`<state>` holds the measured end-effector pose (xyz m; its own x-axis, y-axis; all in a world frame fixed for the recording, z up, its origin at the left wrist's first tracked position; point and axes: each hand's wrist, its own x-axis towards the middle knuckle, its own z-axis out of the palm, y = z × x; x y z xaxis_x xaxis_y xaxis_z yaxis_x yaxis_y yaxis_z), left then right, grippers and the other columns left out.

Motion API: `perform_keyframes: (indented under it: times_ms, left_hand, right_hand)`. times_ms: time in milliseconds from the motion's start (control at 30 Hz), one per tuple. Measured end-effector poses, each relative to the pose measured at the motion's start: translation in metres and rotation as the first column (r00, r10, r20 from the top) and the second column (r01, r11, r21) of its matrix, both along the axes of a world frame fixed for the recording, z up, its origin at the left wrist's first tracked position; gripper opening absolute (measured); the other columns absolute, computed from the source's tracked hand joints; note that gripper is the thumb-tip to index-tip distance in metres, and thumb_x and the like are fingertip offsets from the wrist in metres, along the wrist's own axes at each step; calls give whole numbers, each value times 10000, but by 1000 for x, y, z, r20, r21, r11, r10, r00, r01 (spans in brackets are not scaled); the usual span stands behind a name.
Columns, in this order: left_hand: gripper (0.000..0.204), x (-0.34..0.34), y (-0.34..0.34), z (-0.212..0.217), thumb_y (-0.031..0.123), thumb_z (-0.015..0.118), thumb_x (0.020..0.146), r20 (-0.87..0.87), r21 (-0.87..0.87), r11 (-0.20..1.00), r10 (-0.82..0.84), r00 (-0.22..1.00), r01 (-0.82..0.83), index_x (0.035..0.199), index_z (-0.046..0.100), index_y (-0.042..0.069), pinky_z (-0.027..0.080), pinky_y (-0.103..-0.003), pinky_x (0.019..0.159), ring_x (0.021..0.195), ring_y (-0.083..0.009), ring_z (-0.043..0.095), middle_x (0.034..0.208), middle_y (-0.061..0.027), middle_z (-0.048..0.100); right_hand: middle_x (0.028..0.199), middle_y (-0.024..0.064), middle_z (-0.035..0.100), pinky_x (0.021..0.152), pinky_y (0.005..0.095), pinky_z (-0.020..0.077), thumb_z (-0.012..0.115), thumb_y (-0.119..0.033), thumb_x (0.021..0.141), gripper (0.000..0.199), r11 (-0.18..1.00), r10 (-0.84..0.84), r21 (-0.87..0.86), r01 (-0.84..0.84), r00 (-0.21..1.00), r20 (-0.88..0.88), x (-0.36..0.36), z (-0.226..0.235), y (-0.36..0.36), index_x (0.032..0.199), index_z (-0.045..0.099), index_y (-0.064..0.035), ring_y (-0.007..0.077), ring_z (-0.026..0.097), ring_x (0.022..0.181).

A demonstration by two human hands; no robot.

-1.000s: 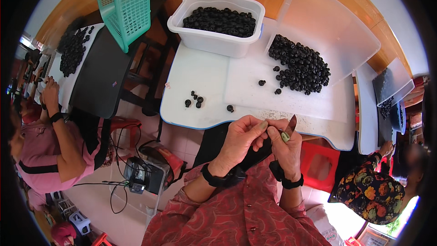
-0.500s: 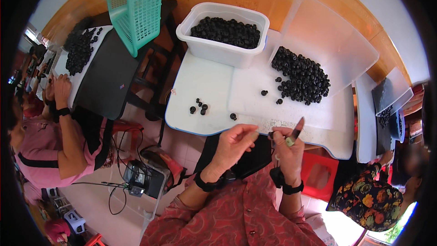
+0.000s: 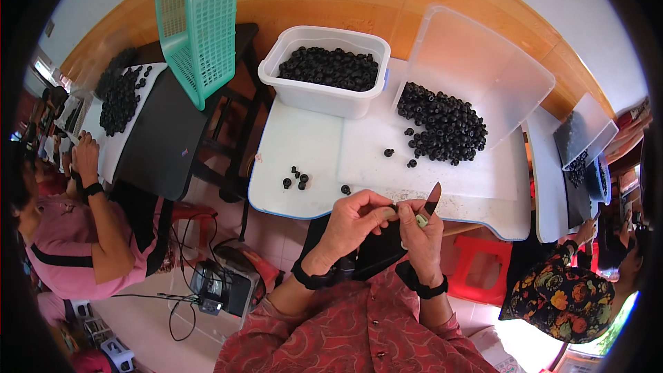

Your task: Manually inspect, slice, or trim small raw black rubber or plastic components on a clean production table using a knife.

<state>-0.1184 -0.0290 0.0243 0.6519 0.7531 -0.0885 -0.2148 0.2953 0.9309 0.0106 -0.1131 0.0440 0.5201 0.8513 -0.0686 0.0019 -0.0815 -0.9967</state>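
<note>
My left hand (image 3: pixel 351 226) is closed, its thumb and forefinger pinching a small black ring-shaped rubber part (image 3: pixel 394 210). Against that part my right hand (image 3: pixel 423 243) is closed too, gripping a small knife (image 3: pixel 432 200) with a pale green handle. The blade points up and away from me. Both hands meet just off the table's near edge. Several loose black parts (image 3: pixel 302 179) lie on the white table (image 3: pixel 290 138), and a single one (image 3: pixel 345 189) sits close beyond my left hand.
A white tub (image 3: pixel 324 102) full of black parts stands at the back. Right of it, a tipped clear plastic box (image 3: pixel 483 62) has a pile of black parts (image 3: pixel 445 124) at its mouth. A green basket (image 3: pixel 214 41) stands left. Co-workers sit on both sides; a red stool (image 3: pixel 480 269) is near.
My left hand has moved right to meet my right hand and now pinches the black part. The right hand and knife have shifted slightly left. The view has tilted a little.
</note>
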Motion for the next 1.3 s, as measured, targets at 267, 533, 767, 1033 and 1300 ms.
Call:
perform_keyframes:
  times_ms: [267,533,767,1033,1300]
  left_hand:
    - [173,-6,67,33,99,646,891,-20,2,959,282,959,-282,1011,634,-25,479,-217,519,625,-109,604,794,-70,651]
    - [169,11,160,56,122,667,874,30,190,827,533,845,-529,937,625,-29,502,-231,501,581,-111,603,731,-60,642]
    - [213,29,177,53,104,678,864,3,183,779,610,792,-600,1005,615,-43,509,-246,488,588,-126,619,803,-80,650]
    - [126,72,94,-1,122,674,859,-187,221,932,330,925,-288,909,665,7,469,-214,496,587,-75,578,738,-28,638]
    - [192,92,76,-50,96,668,817,-403,768,637,561,723,-65,992,649,21,501,-402,692,780,-323,606,950,-152,564]
  right_hand:
    - [763,39,641,427,179,286,577,-161,958,168,999,41,-26,-42,997,-61,10,-5,-12,994,589,2,7,383,482]
    - [750,18,636,431,176,277,580,-153,952,150,999,18,-41,-21,997,-72,14,-8,-21,976,600,-6,2,385,489]
    - [671,-35,571,435,176,257,577,-148,954,131,998,-27,-63,24,998,-52,20,-7,-26,961,608,-21,0,375,485]
    - [681,-32,577,436,176,265,586,-149,952,128,998,-53,-38,50,995,-85,25,-20,-26,954,607,-23,-1,379,481]
    - [750,-9,623,464,176,302,583,-137,950,107,996,-78,-46,75,995,-55,32,-27,-32,959,604,-32,1,408,520]
